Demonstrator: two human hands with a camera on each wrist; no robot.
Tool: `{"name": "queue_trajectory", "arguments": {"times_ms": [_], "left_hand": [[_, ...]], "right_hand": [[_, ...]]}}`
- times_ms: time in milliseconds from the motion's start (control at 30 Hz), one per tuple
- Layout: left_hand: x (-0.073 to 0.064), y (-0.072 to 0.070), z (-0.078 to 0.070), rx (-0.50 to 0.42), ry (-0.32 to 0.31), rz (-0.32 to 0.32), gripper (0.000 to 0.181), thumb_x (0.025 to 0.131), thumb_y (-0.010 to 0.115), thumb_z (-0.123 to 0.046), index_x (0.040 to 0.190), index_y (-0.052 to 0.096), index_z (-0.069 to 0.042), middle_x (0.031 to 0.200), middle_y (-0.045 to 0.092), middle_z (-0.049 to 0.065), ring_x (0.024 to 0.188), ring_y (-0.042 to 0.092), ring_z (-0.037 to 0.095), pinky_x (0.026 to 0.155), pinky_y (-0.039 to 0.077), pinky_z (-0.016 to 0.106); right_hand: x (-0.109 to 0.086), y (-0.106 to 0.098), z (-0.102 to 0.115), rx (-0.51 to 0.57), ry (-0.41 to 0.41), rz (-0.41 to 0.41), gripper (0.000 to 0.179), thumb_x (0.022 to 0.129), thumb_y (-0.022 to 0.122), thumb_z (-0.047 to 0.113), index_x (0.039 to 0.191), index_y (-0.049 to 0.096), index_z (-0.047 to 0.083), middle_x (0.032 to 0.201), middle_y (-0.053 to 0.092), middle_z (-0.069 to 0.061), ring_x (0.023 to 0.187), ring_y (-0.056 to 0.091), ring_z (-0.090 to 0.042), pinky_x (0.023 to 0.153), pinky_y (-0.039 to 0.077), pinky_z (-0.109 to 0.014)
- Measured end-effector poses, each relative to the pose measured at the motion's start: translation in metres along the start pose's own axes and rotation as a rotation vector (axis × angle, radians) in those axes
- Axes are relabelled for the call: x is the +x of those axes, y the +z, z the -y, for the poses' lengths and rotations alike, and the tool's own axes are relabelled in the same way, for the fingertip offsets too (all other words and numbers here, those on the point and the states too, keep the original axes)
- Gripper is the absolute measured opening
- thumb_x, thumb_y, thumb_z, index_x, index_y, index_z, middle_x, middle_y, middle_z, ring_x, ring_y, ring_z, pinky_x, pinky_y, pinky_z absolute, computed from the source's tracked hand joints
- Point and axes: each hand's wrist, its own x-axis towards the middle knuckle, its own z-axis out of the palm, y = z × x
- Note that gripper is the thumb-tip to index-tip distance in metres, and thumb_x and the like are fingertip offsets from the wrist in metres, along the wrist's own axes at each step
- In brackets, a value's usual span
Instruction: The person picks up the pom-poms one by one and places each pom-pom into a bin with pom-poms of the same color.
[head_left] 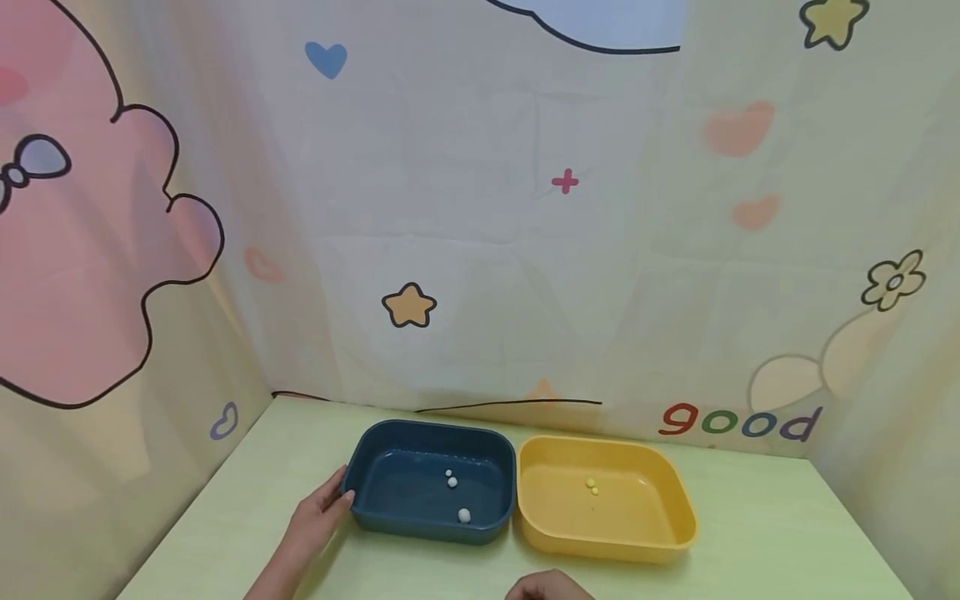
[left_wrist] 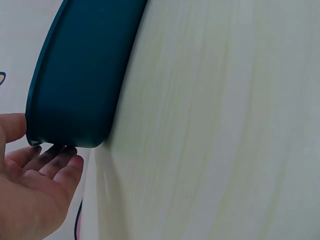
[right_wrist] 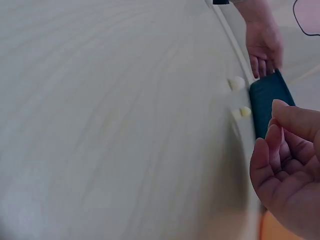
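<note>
My left hand [head_left: 318, 517] holds the left end of a dark blue tray [head_left: 431, 527], with its thumb at the rim and its fingers against the outer end wall [left_wrist: 75, 100]. Three small white balls, one of them [head_left: 464, 516], lie in the blue tray. To its right stands a yellow tray [head_left: 607, 546] with two tiny yellow balls, one of them [head_left: 590, 483]. My right hand [head_left: 550, 586] is at the bottom edge of the head view, in front of the trays. In the right wrist view its fingers [right_wrist: 270, 185] bend loosely, the thumb near the index fingertip, and nothing shows between them.
The right wrist view shows a white ball [right_wrist: 237, 83] and a yellow ball [right_wrist: 245, 111] on the pale table [right_wrist: 125, 110], near the blue tray. A printed curtain [head_left: 480, 250] surrounds the table at the back and sides.
</note>
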Motion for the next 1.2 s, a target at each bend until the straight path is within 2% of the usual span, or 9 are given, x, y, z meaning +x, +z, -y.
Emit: {"name": "queue_trajectory", "arguments": {"times_ms": [100,200,367,400,500,667,767,900,1200], "left_hand": [[0.0,0.001,-0.001,0.006,-0.002,0.001,0.057,0.107,0.052,-0.015,0.156,0.032,0.006,0.154,0.04,0.035,0.145,0.041,0.05,0.113,0.048,0.054],[0.0,0.001,-0.001,0.016,-0.011,0.002,0.058,0.107,0.052,-0.016,0.157,0.031,0.005,0.154,0.041,0.034,0.145,0.042,0.049,0.113,0.048,0.054],[0.001,0.001,0.001,0.017,-0.027,0.006,0.058,0.107,0.051,-0.017,0.158,0.03,0.003,0.155,0.04,0.033,0.146,0.041,0.049,0.113,0.048,0.054],[0.001,0.0,0.002,0.016,-0.027,0.007,0.058,0.107,0.051,-0.017,0.158,0.03,0.003,0.155,0.04,0.034,0.145,0.041,0.049,0.113,0.048,0.054],[0.002,0.0,0.003,0.012,-0.031,0.009,0.058,0.107,0.051,-0.017,0.158,0.031,0.003,0.155,0.04,0.034,0.145,0.042,0.05,0.111,0.05,0.054],[0.002,0.002,0.001,-0.008,-0.035,0.007,0.058,0.107,0.051,-0.016,0.158,0.031,0.003,0.155,0.04,0.034,0.146,0.041,0.049,0.112,0.049,0.054],[0.002,0.003,0.001,-0.014,-0.037,0.007,0.058,0.107,0.051,-0.016,0.158,0.031,0.002,0.155,0.04,0.033,0.146,0.041,0.049,0.112,0.049,0.055],[0.001,0.003,0.001,-0.004,-0.038,0.006,0.058,0.107,0.051,-0.017,0.158,0.031,0.002,0.155,0.04,0.033,0.146,0.04,0.049,0.112,0.049,0.055],[0.001,0.001,0.001,0.028,-0.025,0.005,0.058,0.107,0.052,-0.017,0.157,0.032,0.003,0.155,0.038,0.032,0.147,0.039,0.048,0.115,0.046,0.055]], "right_hand": [[-0.007,-0.014,-0.003,0.023,-0.026,0.045,0.018,0.089,0.069,0.004,0.097,0.07,-0.013,0.078,0.07,-0.002,0.07,0.054,-0.003,0.066,0.044,-0.014],[-0.012,-0.033,-0.013,0.045,0.006,0.09,0.017,0.093,0.07,0.01,0.1,0.072,-0.005,0.083,0.069,0.003,0.074,0.056,-0.004,0.07,0.047,-0.016],[-0.021,-0.064,-0.021,0.027,0.121,0.102,0.017,0.097,0.069,0.024,0.107,0.073,0.011,0.088,0.068,0.007,0.082,0.061,-0.006,0.074,0.052,-0.02],[-0.024,-0.069,-0.016,0.018,0.129,0.09,0.018,0.097,0.07,0.025,0.108,0.073,0.011,0.089,0.068,0.007,0.082,0.061,-0.007,0.074,0.052,-0.02],[-0.034,-0.078,0.002,0.035,0.132,0.045,0.023,0.096,0.071,0.019,0.109,0.071,0.0,0.086,0.066,0.004,0.081,0.058,-0.011,0.075,0.051,-0.023],[-0.047,-0.094,0.025,0.023,0.037,0.018,0.029,0.097,0.069,0.013,0.111,0.066,-0.013,0.083,0.064,0.005,0.076,0.055,-0.009,0.072,0.053,-0.021],[-0.05,-0.107,0.029,0.01,-0.001,0.01,0.028,0.097,0.068,0.011,0.11,0.065,-0.014,0.084,0.064,0.006,0.075,0.055,-0.007,0.071,0.054,-0.02],[-0.052,-0.128,0.031,0.002,-0.012,0.021,0.03,0.099,0.066,0.012,0.112,0.064,-0.015,0.087,0.064,0.005,0.077,0.056,-0.006,0.075,0.056,-0.023],[-0.053,-0.163,0.04,-0.088,0.039,0.014,0.027,0.101,0.063,0.017,0.114,0.065,-0.007,0.094,0.064,-0.001,0.087,0.059,-0.014,0.085,0.059,-0.035]]}}
